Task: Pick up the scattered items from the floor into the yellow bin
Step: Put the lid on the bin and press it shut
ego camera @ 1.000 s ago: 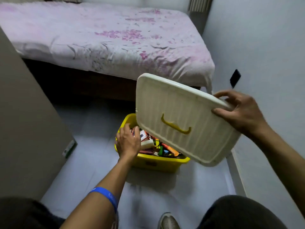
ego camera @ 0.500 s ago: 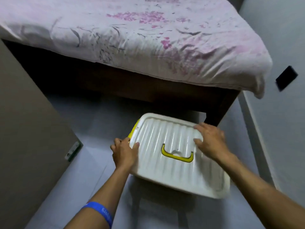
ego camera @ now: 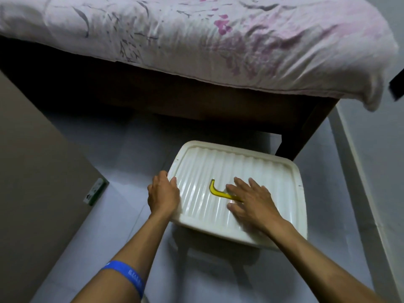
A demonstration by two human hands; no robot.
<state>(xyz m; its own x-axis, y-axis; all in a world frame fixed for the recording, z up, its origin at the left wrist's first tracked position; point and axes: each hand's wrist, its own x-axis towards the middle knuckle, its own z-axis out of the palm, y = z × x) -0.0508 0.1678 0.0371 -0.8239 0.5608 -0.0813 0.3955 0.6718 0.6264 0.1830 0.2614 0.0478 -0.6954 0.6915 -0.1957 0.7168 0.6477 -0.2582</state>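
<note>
Head cam: my left hand grips the white lid's left edge, fingers curled round it. My right hand lies flat, fingers spread, over its yellow handle. The lid hides the bin, just in front of the bed.

White ribbed lid, yellow handle
</note>
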